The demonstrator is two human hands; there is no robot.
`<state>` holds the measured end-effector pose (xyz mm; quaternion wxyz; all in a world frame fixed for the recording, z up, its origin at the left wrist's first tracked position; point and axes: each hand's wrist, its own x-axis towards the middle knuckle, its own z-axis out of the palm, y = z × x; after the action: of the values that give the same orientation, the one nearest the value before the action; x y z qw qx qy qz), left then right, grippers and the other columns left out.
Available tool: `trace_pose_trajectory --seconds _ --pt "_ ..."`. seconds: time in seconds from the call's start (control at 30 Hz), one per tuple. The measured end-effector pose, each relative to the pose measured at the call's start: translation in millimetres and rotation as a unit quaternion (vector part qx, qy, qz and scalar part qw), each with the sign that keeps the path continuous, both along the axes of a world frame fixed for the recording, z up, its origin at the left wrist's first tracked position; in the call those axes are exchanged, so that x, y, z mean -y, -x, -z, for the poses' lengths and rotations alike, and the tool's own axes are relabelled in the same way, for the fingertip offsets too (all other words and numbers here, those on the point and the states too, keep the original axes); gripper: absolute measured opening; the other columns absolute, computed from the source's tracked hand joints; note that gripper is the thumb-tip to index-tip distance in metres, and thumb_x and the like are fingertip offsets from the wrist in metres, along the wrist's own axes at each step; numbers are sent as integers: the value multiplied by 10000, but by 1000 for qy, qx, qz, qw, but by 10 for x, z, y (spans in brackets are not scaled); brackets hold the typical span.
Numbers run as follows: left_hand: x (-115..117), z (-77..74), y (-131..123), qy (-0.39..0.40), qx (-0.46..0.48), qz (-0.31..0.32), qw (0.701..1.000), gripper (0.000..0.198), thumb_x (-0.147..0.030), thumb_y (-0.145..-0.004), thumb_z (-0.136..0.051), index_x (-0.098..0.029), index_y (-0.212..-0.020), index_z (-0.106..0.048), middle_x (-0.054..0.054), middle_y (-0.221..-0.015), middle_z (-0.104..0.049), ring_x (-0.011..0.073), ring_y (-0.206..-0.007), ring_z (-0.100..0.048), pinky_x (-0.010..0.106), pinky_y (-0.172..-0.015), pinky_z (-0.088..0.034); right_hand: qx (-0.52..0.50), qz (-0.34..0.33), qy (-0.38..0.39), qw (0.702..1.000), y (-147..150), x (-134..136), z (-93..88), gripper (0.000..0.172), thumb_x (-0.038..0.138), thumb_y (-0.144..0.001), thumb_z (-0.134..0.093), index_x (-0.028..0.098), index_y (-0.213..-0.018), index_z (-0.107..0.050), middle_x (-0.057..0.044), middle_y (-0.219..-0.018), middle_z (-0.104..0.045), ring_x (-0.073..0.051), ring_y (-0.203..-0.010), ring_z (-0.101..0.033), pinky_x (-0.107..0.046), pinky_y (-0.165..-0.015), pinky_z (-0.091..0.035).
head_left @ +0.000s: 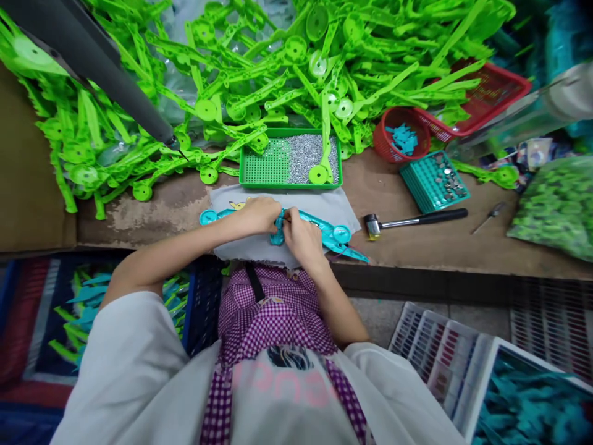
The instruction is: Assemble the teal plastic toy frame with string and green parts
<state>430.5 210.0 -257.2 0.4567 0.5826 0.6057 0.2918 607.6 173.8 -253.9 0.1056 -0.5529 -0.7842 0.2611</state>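
Note:
On a grey cloth [324,207] at the table's near edge lies a long teal plastic part [331,235] with round ends. My left hand [259,214] is closed over its left half, fingers curled down on it. My right hand [301,238] pinches the same teal part at its middle, right beside the left hand. Both hands press together over the part, hiding its centre. A teal round end [208,217] sticks out left of my left hand.
A big heap of bright green plastic parts [259,68] fills the back of the table. In front of it stand a green tray [266,164] of small metal bits, a red round basket [401,133], a teal tray [433,182] and a hammer [412,220]. Crates of parts sit below.

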Motion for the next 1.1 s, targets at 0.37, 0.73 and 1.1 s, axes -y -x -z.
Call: trace_pose_trajectory --seconds 0.37,0.73,1.1 --pt "124 -199 448 16 -33 142 989 125 -264 -816 -635 -184 -722 -614 -4 -669 -581 132 -621 -525 272 -625 -423 -92 -67 -46 992 -219 4 -83 404 142 -991 -403 174 -1357 -572 -158 -1381 -618 -285 -1224 -620 -460 -1002 -522" --pt "218 64 633 -31 108 55 992 355 -494 -892 -649 -166 -755 -658 97 -1014 -679 183 -939 -671 305 -800 -579 15 -260 -99 960 -346 -211 105 375 155 -1033 -383 214 -1284 -655 -132 -1303 -662 -262 -1080 -645 -435 -900 -490" --pt "390 -208 659 -227 -164 21 960 58 -221 -823 -653 -193 -797 -610 88 -1220 -619 237 -1118 -625 409 -972 -536 -56 -329 -17 942 -342 -406 -68 316 257 -1036 -451 186 -1310 -591 -135 -1332 -638 -225 -1024 -665 -393 -873 -552"
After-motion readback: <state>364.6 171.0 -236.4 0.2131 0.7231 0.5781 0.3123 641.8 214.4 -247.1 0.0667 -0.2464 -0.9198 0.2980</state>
